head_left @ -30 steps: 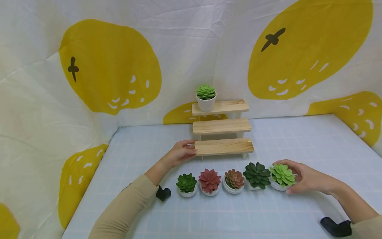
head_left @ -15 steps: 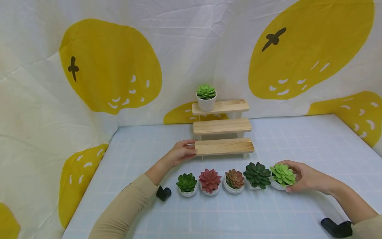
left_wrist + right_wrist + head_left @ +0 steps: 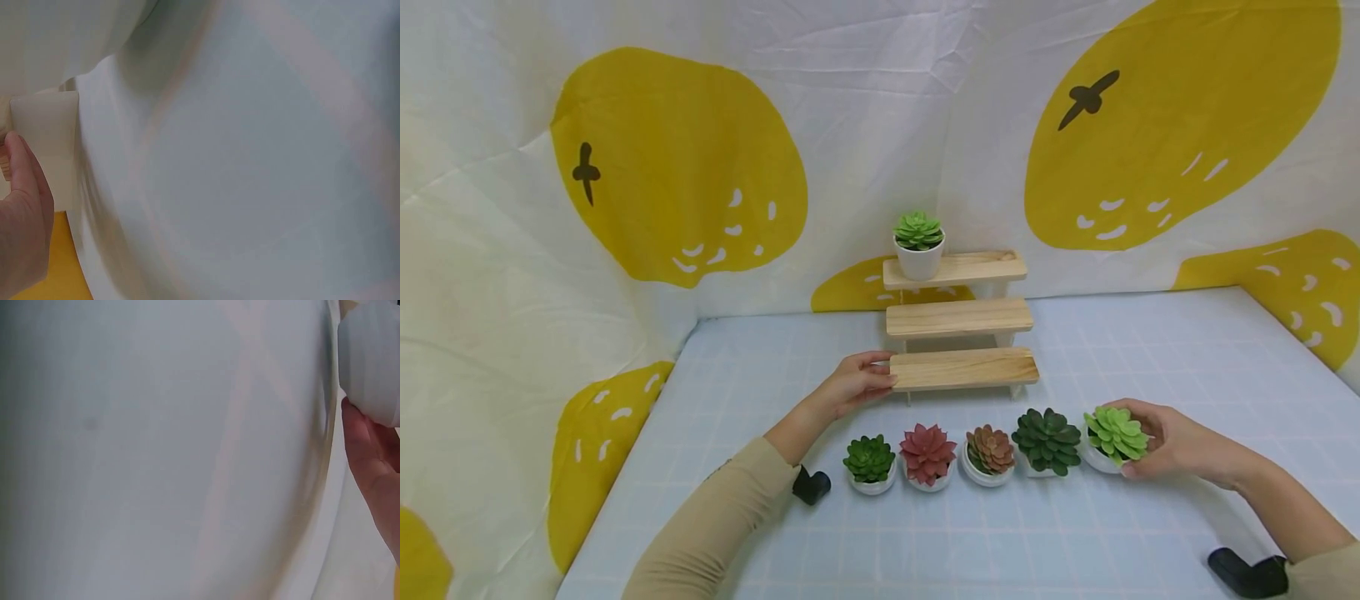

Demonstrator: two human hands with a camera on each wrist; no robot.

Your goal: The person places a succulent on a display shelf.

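In the head view a three-tier wooden stand (image 3: 964, 369) stands mid-table. My left hand (image 3: 853, 385) holds the left end of its lowest board, fingertips on the wood. A potted light-green succulent (image 3: 1117, 434) at the right end of a row is gripped by my right hand (image 3: 1180, 442), thumb in front and fingers behind. In the right wrist view its white pot (image 3: 374, 362) rests against the fingers (image 3: 362, 440). The left wrist view catches part of the left hand (image 3: 25, 231) at the stand's pale side.
Left of the held plant stand a dark-green rosette (image 3: 1047, 442), a brownish succulent (image 3: 989, 450), a red one (image 3: 928, 455) and a small green one (image 3: 869, 459), all in white pots. Another green succulent (image 3: 919, 243) sits on the top board's left. A patterned cloth (image 3: 865, 100) hangs behind.
My right hand has shifted the light-green succulent slightly right, away from the dark-green one, and it now leans a little. My left hand stays on the stand.
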